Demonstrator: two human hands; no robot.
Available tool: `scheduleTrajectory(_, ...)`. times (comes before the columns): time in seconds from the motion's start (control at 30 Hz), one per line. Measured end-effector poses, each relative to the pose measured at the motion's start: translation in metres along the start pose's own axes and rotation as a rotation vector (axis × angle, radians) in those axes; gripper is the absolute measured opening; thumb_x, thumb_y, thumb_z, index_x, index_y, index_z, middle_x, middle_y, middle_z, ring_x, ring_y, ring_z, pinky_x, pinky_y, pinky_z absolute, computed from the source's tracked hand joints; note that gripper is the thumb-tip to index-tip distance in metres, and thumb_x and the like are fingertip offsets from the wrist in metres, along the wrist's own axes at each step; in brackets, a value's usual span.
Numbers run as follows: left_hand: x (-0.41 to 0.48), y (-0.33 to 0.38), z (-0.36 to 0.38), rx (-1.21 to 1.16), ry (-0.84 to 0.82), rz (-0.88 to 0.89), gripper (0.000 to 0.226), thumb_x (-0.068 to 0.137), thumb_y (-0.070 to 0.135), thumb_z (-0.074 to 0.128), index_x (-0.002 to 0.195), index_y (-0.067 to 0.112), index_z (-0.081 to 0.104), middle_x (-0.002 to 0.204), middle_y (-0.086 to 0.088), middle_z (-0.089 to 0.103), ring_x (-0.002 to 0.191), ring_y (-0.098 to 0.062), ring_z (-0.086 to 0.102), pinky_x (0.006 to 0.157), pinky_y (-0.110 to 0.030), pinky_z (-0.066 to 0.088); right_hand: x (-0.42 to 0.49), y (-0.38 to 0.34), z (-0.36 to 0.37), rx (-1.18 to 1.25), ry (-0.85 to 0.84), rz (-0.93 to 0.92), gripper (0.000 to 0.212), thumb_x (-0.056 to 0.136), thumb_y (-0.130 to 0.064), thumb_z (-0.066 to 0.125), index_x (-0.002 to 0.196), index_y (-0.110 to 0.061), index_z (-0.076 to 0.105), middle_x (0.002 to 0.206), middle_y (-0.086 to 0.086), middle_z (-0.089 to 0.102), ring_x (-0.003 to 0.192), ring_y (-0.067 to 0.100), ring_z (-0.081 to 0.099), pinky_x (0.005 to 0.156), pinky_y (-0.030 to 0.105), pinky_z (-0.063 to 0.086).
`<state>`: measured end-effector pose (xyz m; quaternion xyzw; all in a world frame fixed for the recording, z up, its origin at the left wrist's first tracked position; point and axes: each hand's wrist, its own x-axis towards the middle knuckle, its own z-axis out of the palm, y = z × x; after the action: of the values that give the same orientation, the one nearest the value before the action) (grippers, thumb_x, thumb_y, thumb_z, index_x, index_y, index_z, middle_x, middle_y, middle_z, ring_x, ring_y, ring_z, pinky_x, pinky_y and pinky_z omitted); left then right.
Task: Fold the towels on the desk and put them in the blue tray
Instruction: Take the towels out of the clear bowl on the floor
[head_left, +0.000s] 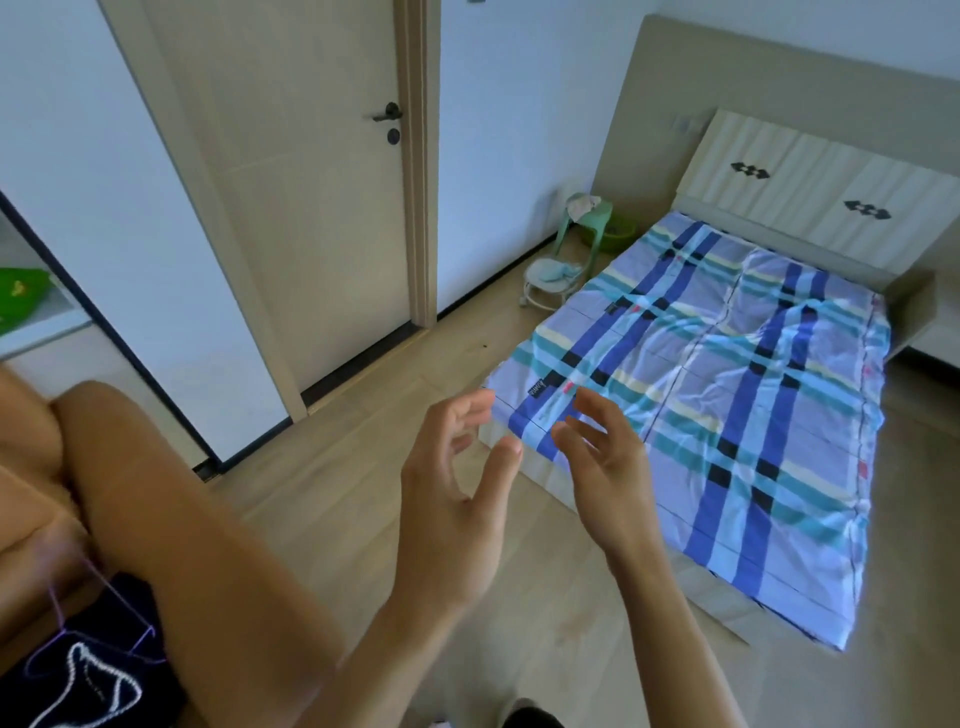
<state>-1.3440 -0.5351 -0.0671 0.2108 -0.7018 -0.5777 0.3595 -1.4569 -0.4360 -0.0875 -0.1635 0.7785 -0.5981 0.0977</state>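
Head view. Hands raised over the floor, near each other but apart, palms facing. Left hand (452, 499): fingers loosely spread, holding nothing. Right hand (608, 467): the same, also empty. Bed (727, 415), plaid sheet: right. Door (322, 208): far left, closed. Green stool (592, 223): far, between door and bed. Towels, blue tray: whereabouts cannot be told.

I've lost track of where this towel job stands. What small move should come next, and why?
Probably turn the head to look for the desk. The left hand and right hand are both held up, open and empty, and the view holds only a bed with a plaid sheet and a closed door; no towel, desk or blue tray shows.
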Motion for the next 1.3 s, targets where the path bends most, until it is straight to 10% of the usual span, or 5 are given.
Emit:
scheduleTrajectory(0.8, 0.511, -0.157, 0.081, 0.083, 0.101, -0.093, 0.041, 0.086, 0.047, 0.057, 0.122, 0.028, 0.061, 0.124, 0.016, 0.065, 0.124, -0.006, 0.059, 0.106, -0.041, 0.049, 0.546, 0.007, 0.196, 0.049, -0.174, -0.003, 0.049, 0.091, -0.037, 0.063, 0.138, -0.029, 0.053, 0.131, -0.016, 0.06, 0.121, 0.006, 0.059, 0.093, 0.024, 0.049)
scheduleTrajectory(1.3, 0.889, -0.258, 0.155, 0.023, -0.363, -0.09, 0.046, 0.082, 0.05, 0.056, 0.12, 0.024, 0.063, 0.121, 0.017, 0.067, 0.12, 0.0, 0.059, 0.108, -0.036, 0.047, 0.848, 0.026, 0.284, 0.017, 0.187, 0.177, 0.056, 0.089, -0.041, 0.063, 0.141, -0.025, 0.052, 0.137, -0.009, 0.058, 0.122, 0.01, 0.06, 0.101, 0.032, 0.05)
